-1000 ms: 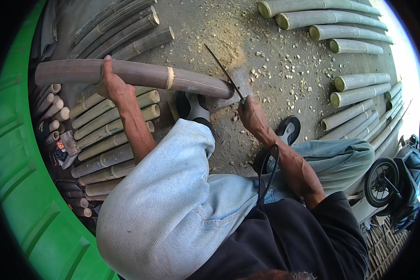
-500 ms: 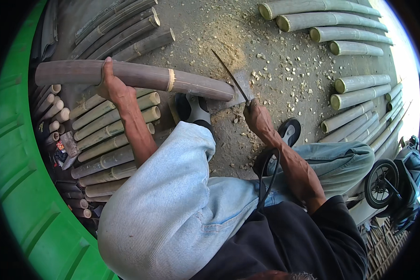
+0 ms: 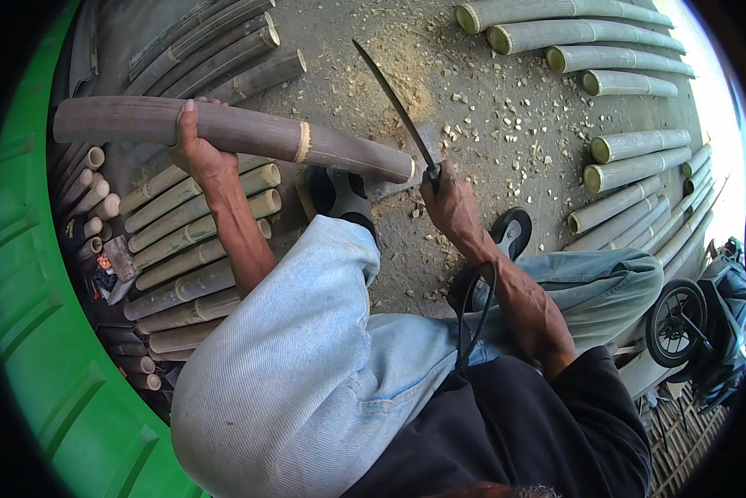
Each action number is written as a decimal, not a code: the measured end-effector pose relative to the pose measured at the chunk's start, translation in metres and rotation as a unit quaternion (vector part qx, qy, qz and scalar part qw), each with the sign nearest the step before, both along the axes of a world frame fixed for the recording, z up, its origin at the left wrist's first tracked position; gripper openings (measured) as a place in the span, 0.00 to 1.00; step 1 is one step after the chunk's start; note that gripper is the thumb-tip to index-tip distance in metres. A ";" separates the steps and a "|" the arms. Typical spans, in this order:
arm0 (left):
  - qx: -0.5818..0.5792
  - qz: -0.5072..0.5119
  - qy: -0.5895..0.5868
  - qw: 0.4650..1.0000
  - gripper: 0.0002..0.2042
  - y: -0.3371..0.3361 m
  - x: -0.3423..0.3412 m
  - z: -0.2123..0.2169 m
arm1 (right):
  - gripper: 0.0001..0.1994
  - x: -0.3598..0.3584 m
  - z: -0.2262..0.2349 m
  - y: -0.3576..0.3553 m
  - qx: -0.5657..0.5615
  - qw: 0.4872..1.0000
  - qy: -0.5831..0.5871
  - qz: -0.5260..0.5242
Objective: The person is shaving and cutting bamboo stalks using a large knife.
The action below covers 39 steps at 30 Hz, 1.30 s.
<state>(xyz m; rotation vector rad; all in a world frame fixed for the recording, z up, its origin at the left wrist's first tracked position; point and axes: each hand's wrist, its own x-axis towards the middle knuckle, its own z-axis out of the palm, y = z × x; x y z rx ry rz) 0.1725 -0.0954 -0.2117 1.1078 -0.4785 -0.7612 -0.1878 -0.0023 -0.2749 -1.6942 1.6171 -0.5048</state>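
Raised since a second ago: long dark blade (image 3: 394,104), then low beside the cut end of the bamboo pole (image 3: 224,133), now angled up and away over the chip-strewn ground (image 3: 506,108). Nearest the lens, dark shirt and pale blue trousers (image 3: 307,373), knees bent, filling the lower middle; black cord (image 3: 472,315) hanging across the right forearm, its upper end lost against the shirt. Right hand (image 3: 452,203) clenched tight around the blade's handle, handle itself almost wholly hidden inside the fist. Left hand (image 3: 195,153) wrapped over the pole near its middle, fingers curled across the top, thumb side out of sight beneath. Pole lying crosswise before the knees, pale band near its right end, that end just beside the right fist; contact between them not clear. Grey sandalled foot (image 3: 340,195) partly hidden under the pole. Left of the knees, stacked bamboo lengths (image 3: 199,241), lower ones cut off by trouser leg and shadow. Green curved wall (image 3: 33,349) along the left rim. Farther off, more cut bamboo (image 3: 572,37) fanned across the top right. Motorbike (image 3: 705,324) at the right edge, half lost in glare.
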 end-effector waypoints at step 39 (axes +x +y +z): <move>0.085 0.153 -0.067 0.982 0.20 -0.018 -0.019 0.005 | 0.11 -0.039 -0.079 0.034 0.087 0.994 0.071 0.004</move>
